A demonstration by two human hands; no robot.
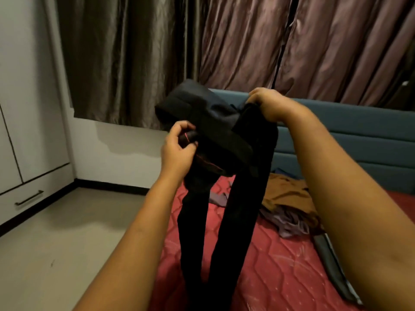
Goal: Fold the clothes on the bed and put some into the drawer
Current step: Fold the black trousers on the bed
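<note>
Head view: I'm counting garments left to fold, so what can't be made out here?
Head view only.
- trousers: leg ends cut off by the bottom edge; dark cloth blurs its folds.
- pile: partly behind the trousers and right arm; garment count unclear.
- drawer: cut by the left edge, shut, contents unseen.

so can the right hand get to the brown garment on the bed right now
Probably not yet: the right hand grips the black trousers; the brown garment itself lies uncovered below.
</note>
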